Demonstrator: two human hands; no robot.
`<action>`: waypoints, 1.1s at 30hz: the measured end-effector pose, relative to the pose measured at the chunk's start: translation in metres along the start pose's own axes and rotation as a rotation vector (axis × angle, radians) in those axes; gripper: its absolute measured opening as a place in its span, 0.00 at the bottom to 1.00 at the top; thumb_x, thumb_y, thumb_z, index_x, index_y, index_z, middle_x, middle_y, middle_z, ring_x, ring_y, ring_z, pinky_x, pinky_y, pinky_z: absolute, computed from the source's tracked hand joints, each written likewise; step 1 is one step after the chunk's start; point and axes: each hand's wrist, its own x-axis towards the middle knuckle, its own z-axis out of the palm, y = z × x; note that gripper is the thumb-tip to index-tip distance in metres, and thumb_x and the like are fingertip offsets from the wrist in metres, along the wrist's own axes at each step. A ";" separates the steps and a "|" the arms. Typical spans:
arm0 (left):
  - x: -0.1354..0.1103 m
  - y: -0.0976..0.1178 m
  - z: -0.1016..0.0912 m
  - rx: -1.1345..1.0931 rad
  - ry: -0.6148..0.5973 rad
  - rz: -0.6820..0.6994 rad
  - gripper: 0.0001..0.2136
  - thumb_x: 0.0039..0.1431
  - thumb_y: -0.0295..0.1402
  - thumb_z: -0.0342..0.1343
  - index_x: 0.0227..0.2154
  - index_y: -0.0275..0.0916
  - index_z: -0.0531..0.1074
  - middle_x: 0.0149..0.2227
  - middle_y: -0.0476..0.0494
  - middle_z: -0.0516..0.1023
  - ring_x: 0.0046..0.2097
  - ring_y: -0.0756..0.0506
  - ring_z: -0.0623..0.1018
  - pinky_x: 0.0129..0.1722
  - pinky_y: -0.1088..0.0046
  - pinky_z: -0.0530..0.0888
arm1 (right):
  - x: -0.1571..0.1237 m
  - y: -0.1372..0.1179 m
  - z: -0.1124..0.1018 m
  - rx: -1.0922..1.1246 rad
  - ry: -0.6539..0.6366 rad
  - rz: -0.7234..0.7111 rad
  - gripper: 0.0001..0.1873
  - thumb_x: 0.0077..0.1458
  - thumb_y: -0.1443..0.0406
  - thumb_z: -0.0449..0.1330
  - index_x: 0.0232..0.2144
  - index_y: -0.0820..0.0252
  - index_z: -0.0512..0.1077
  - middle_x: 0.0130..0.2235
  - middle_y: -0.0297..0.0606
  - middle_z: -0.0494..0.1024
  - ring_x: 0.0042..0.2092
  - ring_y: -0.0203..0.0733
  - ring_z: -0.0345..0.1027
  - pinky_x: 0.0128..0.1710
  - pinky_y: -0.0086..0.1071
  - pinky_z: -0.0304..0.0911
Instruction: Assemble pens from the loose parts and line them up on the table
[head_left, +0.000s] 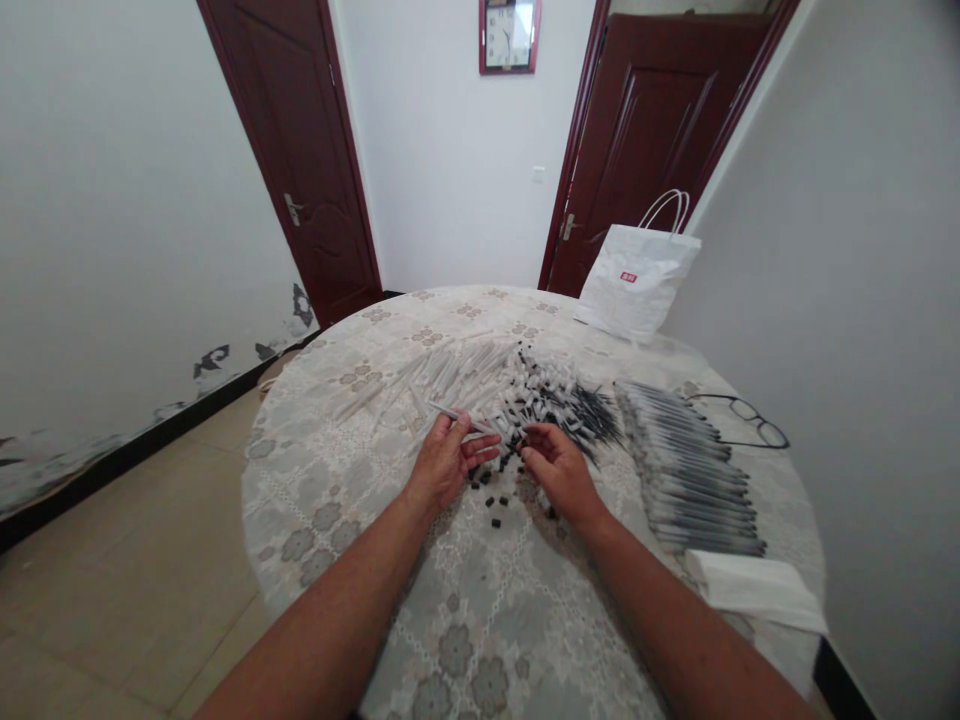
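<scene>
My left hand (444, 462) is closed round a white pen barrel (454, 414) that sticks out up and to the left. My right hand (555, 468) hovers close beside it, fingers curled in a pinch at the small parts; what it holds is too small to make out. Between and below both hands lie several small black caps (495, 497). Behind the hands sits a heap of white barrels (450, 375), and a heap of black-and-white pen parts (559, 400) lies to its right.
A round table with a lace-patterned cloth (480, 620) carries a row of assembled pens (694, 470) on the right, eyeglasses (742, 418), a folded white paper (754, 588) and a white paper bag (636, 282). Two dark doors and a wall clock stand behind.
</scene>
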 end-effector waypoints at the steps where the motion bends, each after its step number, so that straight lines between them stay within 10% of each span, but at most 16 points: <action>1: 0.000 0.000 0.000 0.002 -0.002 -0.001 0.15 0.59 0.41 0.61 0.39 0.42 0.60 0.38 0.46 0.78 0.39 0.40 0.83 0.42 0.57 0.80 | 0.001 0.000 0.000 0.063 -0.012 0.039 0.16 0.55 0.60 0.61 0.46 0.56 0.70 0.39 0.38 0.79 0.33 0.39 0.71 0.30 0.30 0.65; 33: -0.011 -0.007 0.014 -0.039 -0.023 -0.053 0.15 0.57 0.37 0.63 0.40 0.41 0.63 0.40 0.42 0.82 0.41 0.42 0.83 0.48 0.59 0.77 | 0.001 -0.008 0.003 0.140 0.013 0.135 0.15 0.51 0.55 0.66 0.36 0.58 0.73 0.26 0.32 0.75 0.26 0.35 0.67 0.25 0.28 0.63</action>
